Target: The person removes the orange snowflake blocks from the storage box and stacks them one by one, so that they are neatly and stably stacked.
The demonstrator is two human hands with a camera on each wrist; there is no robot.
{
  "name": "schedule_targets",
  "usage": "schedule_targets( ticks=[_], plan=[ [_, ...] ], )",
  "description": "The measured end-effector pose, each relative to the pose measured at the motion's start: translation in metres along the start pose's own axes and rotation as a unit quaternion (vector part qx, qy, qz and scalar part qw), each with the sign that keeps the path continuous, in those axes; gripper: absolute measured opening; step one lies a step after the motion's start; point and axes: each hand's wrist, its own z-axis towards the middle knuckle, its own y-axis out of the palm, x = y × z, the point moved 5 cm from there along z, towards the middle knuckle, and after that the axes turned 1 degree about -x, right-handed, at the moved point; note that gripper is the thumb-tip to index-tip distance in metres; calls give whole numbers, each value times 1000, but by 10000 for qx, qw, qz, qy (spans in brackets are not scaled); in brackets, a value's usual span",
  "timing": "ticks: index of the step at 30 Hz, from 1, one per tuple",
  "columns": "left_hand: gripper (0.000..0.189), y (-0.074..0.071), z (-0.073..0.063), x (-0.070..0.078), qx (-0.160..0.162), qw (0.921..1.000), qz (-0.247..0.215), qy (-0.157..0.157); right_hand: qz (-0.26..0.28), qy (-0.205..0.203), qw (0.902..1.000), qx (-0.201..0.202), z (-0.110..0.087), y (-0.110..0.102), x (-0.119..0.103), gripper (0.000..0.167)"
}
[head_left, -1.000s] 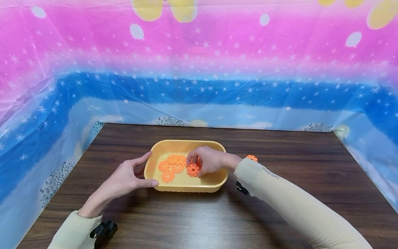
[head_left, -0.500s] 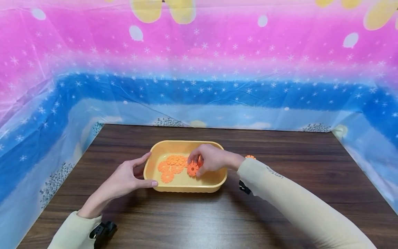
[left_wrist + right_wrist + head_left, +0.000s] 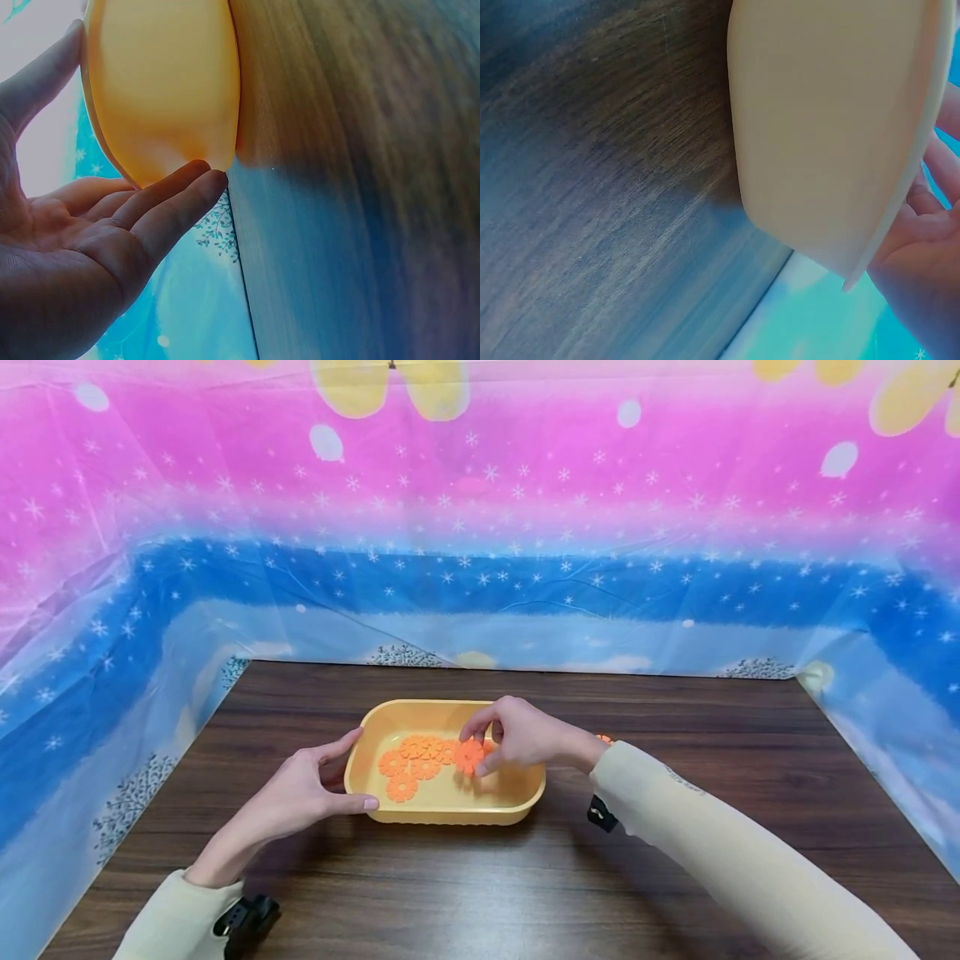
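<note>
A yellow plastic basin (image 3: pixel 448 817) stands on the table in the head view. Several orange flower-shaped interlocking discs (image 3: pixel 402 787) lie inside, bunched toward its left half. My left hand (image 3: pixel 300 783) holds the basin's left end, thumb at the near rim and fingers against the outer side, as the left wrist view also shows (image 3: pixel 90 247). Over the right half of the basin, my right hand (image 3: pixel 525 733) pinches one orange disc (image 3: pixel 469 757) between thumb and fingertips. In the right wrist view the basin's outer wall (image 3: pixel 825 127) hides the fingertips and the disc.
Another orange disc (image 3: pixel 604 739) lies on the table right of the basin, mostly hidden by the right sleeve (image 3: pixel 675 802). The dark wood-grain table (image 3: pixel 450 893) is bordered by a pink and blue printed cloth (image 3: pixel 480 577) at the back and sides.
My right hand has risen a little and shifted right, lifting the pinched disc, which now looks slightly blurred. My left hand stays at the basin's left end.
</note>
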Motion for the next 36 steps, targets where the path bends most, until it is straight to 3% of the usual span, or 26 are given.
schedule_targets(
  ticks=[7,16,29,36],
  plan=[
    [105,0,0,1,-25,10000,-16,32,454,34,9986,252,-7,-5,-1,40],
    [104,0,0,0,-101,9998,-185,72,463,168,9972,569,-17,-14,1,39],
    [103,0,1,-4,-339,9955,-869,186,496,186,9941,950,-43,-37,22,43],
    [102,0,2,-8,-441,9914,-1229,103,593,545,9902,1141,-64,-51,40,42]
  ],
)
